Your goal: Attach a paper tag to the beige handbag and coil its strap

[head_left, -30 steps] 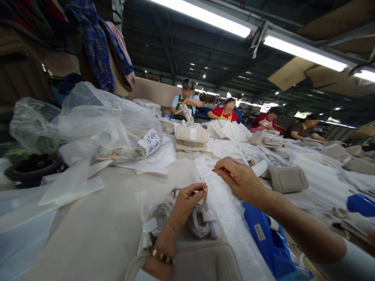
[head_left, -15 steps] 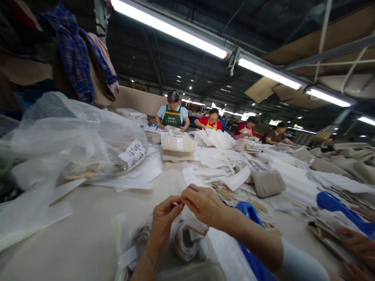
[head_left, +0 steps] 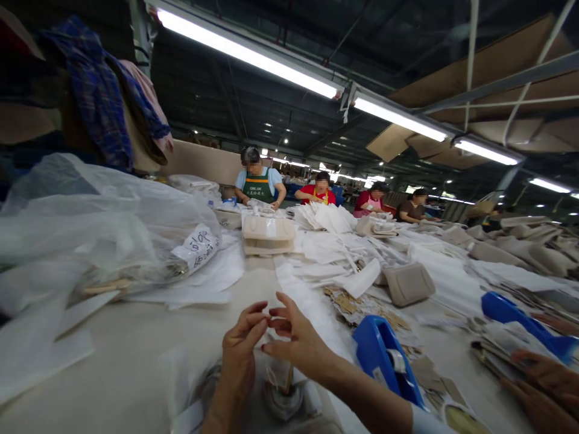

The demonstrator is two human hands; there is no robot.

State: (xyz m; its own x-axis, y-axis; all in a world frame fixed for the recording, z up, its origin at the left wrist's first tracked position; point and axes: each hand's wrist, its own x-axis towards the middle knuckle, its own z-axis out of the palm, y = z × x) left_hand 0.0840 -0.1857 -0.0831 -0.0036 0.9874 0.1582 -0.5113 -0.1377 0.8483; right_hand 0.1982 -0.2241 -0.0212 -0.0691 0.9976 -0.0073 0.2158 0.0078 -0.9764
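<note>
Over the near edge of the table my left hand (head_left: 239, 349) is raised, its fingers curled and thumb pressed toward the index finger; anything pinched there is too small to make out. My right hand (head_left: 298, 343) faces it with fingers apart, the fingertips of both hands almost meeting. Beneath them is a blurred wrapped coil (head_left: 284, 402), possibly a bag strap, with a small tag (head_left: 287, 375) above it, just under my right hand. A beige bag (head_left: 316, 425) lies partly cut off at the bottom of the view.
A blue tape dispenser (head_left: 384, 361) stands right of my right arm. Clear plastic bags (head_left: 113, 223) are heaped left. Beige handbags (head_left: 409, 284) and white paper sheets (head_left: 325, 253) cover the far table. A co-worker's hands (head_left: 543, 374) are at lower right; several people work opposite.
My fingertips were pressed together; now my right hand's fingers have spread and come slightly away from the left. The view has shifted a little, showing more of the tape dispenser.
</note>
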